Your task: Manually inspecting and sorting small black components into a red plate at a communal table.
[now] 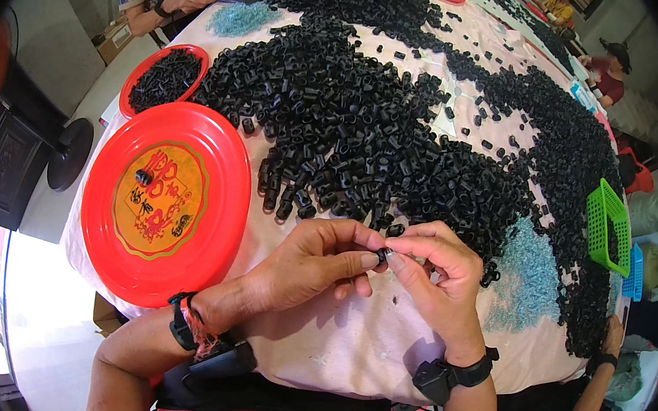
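Above the near edge of the cloth, my two hands meet fingertip to fingertip. My left hand (323, 258) pinches a small black plastic part (381, 255) between thumb and forefinger. Against the same part press the thumb and forefinger of my right hand (439, 275); whether they hold a separate tiny piece is hidden. Just beyond my fingers spreads a large heap of short black tubular plastic parts (339, 117). To the left of my left hand lies a red round tray (212, 265) with a yellow printed middle, holding a few black parts.
A smaller red bowl (127, 85) of thin black pieces sits behind the tray. Piles of small light-blue pieces (528, 277) lie right and far left. A green basket (609, 225) and a blue basket (634, 273) stand right. Several other people are around the pink-clothed table (312, 358).
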Available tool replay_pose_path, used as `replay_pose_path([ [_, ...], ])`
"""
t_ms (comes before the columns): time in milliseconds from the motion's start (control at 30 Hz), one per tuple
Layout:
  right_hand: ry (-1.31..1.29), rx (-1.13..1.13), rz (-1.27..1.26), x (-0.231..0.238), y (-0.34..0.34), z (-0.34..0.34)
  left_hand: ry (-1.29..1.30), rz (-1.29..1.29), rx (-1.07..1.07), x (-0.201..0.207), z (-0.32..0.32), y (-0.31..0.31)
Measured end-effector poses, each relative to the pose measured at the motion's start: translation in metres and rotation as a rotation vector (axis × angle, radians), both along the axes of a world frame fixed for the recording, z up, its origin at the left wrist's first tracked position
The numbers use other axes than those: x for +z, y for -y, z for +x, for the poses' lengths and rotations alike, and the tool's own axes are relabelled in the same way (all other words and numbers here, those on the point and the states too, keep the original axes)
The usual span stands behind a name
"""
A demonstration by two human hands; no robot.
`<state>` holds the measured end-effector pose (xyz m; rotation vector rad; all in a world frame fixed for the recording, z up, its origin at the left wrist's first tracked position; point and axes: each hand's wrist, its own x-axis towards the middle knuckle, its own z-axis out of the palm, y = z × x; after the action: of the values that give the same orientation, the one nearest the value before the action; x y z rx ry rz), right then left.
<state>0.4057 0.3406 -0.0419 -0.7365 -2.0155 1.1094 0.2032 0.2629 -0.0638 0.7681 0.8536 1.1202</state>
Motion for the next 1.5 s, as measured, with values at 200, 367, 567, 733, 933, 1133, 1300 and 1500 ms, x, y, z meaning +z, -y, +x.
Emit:
replay_pose_path([
  [200, 0.115, 0.022, 0.110, 0.008, 0.006, -0.003, 0.065, -0.029, -0.007, -0.002, -0.002, 0.005],
  [367, 0.048, 0.010, 0.203, 0.000, 0.005, 0.001, 0.094, -0.129, 0.041, 0.004, 0.004, 0.007],
  [567, 0.090, -0.037, 0.174, 0.008, 0.006, -0.001, 0.129, -0.111, 0.037, 0.006, 0.003, 0.006],
  [733, 0.040, -0.030, 0.162, -0.003, -0.002, 0.003, 0.009, -0.159, 0.063, 0.007, 0.004, 0.003],
  [933, -0.059, -0.006, 0.348, -0.007, -0.002, -0.002, 0.002, -0.135, 0.088, 0.012, 0.001, 0.008],
  [1133, 0.029, -0.119, 0.288, -0.012, -0.002, 0.003, 0.004, -0.175, 0.029, 0.012, -0.005, 0.010],
  [1300, 0.467, -0.189, 0.515, -0.009, -0.014, 0.022, 0.036, -0.153, 0.110, 0.010, 0.001, 0.008],
  [1500, 0.304, -0.272, 0.453, -0.003, -0.017, 0.013, 0.128, -0.201, 0.216, 0.016, -0.005, 0.011],
])
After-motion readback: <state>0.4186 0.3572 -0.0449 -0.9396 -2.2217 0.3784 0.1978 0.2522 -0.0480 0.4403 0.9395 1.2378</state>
